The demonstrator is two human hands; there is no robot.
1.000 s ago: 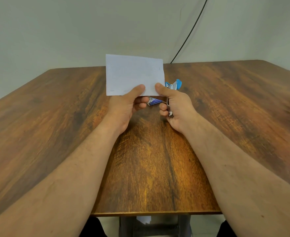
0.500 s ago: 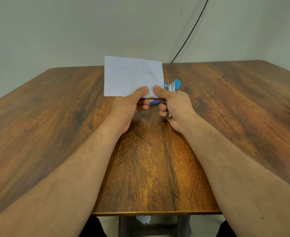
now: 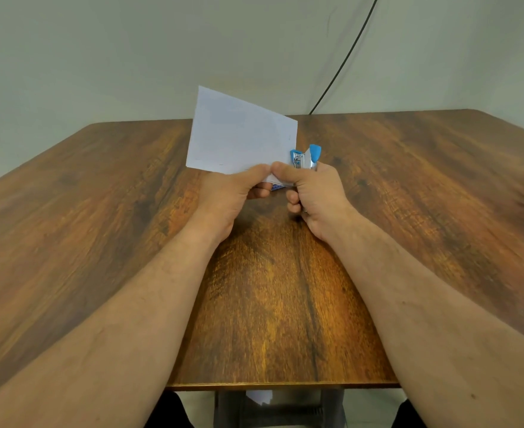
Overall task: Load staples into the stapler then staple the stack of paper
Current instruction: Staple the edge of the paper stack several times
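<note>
A white stack of paper [image 3: 239, 134] is held up above the middle of the wooden table [image 3: 100, 227], tilted with its left side raised. My left hand [image 3: 233, 193] pinches its lower edge between thumb and fingers. My right hand [image 3: 313, 193] is wrapped around a small blue and silver stapler [image 3: 304, 158], whose nose sticks up just right of the paper's lower right corner. My right thumb presses on that corner next to my left thumb. A bit of blue and white packaging [image 3: 276, 187] shows between my hands, mostly hidden.
A black cable [image 3: 344, 57] runs down the pale wall to the table's far edge. Below the near edge of the table lie a white scrap [image 3: 259, 396] and a grey frame.
The paper has tilted, its left side rising and right side dropping. My two thumbs have come together at the paper's lower right corner, and the stapler sits closer to the paper.
</note>
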